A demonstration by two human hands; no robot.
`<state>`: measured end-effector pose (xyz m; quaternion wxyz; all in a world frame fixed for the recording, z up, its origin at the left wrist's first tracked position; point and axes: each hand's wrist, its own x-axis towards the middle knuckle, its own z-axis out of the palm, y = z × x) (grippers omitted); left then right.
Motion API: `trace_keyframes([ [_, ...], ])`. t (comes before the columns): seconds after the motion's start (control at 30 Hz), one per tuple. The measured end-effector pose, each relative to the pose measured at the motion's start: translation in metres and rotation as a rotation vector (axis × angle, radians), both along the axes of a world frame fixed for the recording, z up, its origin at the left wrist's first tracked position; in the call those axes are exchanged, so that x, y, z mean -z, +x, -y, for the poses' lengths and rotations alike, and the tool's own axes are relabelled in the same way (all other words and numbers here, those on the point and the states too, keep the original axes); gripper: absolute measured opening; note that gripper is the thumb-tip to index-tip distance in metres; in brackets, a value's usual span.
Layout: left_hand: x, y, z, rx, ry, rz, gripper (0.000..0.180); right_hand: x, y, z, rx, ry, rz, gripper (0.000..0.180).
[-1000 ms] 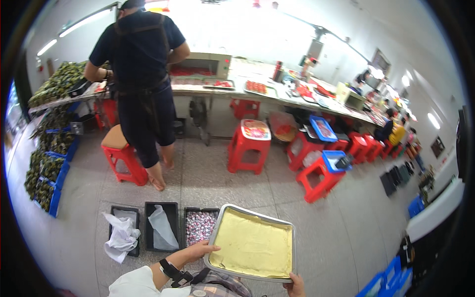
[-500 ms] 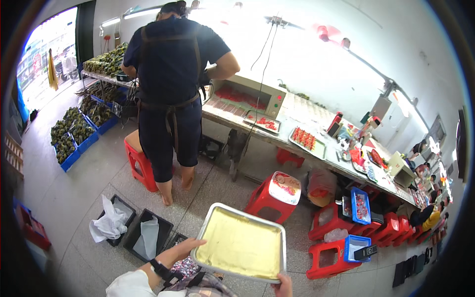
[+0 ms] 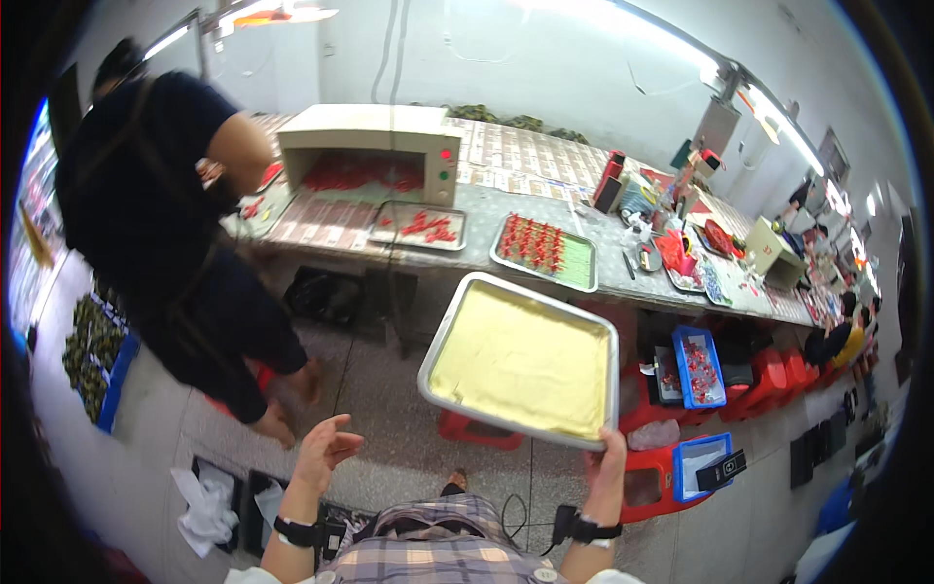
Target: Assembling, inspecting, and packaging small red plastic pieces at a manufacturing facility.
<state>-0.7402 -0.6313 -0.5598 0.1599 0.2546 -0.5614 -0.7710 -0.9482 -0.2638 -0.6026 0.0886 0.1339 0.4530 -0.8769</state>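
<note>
The right hand (image 3: 605,465) grips the near right corner of a shallow rectangular metal tray (image 3: 440,343) lined with a pale yellow sheet; its fingers are closed around the rim, the thumb lying on the upper edge and the other fingers hidden beneath, so the tray juts up and to the left of those fingers, tilted and held in the air above the grey speckled floor (image 3: 389,419). The left hand (image 3: 325,450) is free, raised with the palm turned up and its fingers loosely spread and slightly curled, touching nothing; the tray's near left corner lies to the right of and above those fingertips, clearly apart from them. Beyond the left fingers a person in dark clothes (image 3: 165,234) stands beside a long grey worktable (image 3: 506,209). On that table, past the tray's far edge, sit a beige box-shaped oven with a red-lit opening (image 3: 375,146) and two flat metal trays of small red pieces (image 3: 545,251). Just right of the right-hand fingers are red plastic stools (image 3: 671,467) carrying blue plastic bins (image 3: 699,365). Below the left fingers, black floor bins (image 3: 255,492) hold crumpled white plastic bags.
</note>
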Motion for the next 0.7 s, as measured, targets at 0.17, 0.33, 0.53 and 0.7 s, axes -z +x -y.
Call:
trace_keyframes([
  [0.17, -0.018, -0.072, 0.069, -0.106, 0.033, -0.034, 0.035, -0.042, -0.155, 0.044, 0.182, -0.118, -0.132, 0.019],
  [0.33, -0.023, -0.175, 0.145, -0.146, 0.043, -0.029, 0.032, -0.087, -0.275, 0.145, 0.279, -0.096, -0.234, 0.022],
  [0.53, -0.004, -0.271, 0.299, -0.161, 0.014, -0.001, 0.041, -0.037, -0.459, 0.345, 0.511, 0.078, -0.117, 0.017],
  [0.7, -0.043, -0.342, 0.351, -0.010, 0.042, -0.015, 0.038, -0.088, -0.511, 0.420, 0.526, -0.084, -0.048, 0.014],
])
